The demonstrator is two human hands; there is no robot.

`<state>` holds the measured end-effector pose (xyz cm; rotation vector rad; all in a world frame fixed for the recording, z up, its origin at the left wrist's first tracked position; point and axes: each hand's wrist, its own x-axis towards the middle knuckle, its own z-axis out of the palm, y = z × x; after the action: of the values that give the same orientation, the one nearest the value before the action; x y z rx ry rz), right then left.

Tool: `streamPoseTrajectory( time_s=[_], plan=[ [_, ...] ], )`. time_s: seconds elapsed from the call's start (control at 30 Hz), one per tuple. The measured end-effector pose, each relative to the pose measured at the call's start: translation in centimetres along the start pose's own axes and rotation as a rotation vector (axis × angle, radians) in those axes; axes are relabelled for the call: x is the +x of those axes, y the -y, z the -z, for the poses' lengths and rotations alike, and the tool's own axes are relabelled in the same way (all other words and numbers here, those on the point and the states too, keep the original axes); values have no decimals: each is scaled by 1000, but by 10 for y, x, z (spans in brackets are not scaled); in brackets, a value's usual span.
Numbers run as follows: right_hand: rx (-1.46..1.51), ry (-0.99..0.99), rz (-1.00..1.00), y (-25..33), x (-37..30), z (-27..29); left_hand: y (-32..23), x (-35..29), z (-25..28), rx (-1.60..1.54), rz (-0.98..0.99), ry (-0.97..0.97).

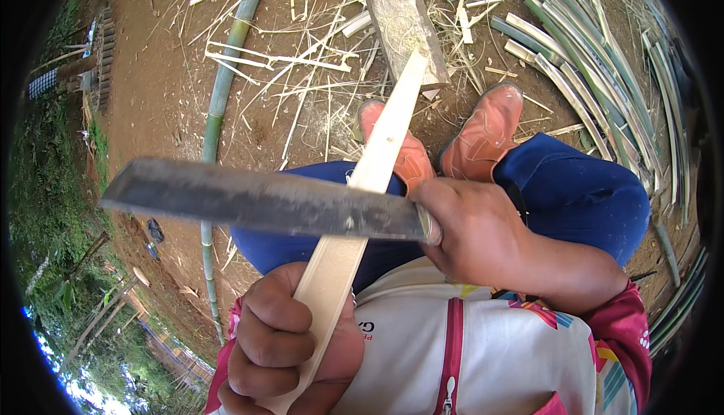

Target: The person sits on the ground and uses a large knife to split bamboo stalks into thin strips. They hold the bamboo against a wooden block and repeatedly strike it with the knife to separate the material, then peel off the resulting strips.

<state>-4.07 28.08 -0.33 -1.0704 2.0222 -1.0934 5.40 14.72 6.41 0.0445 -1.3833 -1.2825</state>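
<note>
My left hand (275, 332) is closed around the lower end of a pale, flat bamboo strip (386, 137). The strip slants up and away from me, its far tip over a wooden block (403, 30) on the ground. In my right hand (475, 226) is a machete (256, 198), its broad dark blade pointing left. The blade lies across the strip's middle, above my fist; a thin curl of wood shows at its upper edge. My fingers hide most of the machete's handle.
Orange shoes (486, 121) and my blue-trousered knees (581, 189) frame the block. A long green bamboo pole (213, 125) lies on the brown dirt at left. Split bamboo strips (581, 61) are heaped at right. Shavings and thin slivers (302, 64) litter the ground.
</note>
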Motion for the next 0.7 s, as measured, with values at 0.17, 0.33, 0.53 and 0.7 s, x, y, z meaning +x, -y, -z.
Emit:
streamPoseTrajectory(
  time_s=[0.17,0.33,0.53,0.7],
  plan=[
    [-33,1,-11,-3,1,3,6,-5,4,62,-103,60],
    [-3,-5,-34,-7,1,0,5,0,-3,13,-67,40],
    [56,-29,2,-6,-3,-6,3,1,-6,-11,-23,26],
    [25,-11,-21,-9,-1,-5,9,2,-4,-85,-39,37]
  ],
)
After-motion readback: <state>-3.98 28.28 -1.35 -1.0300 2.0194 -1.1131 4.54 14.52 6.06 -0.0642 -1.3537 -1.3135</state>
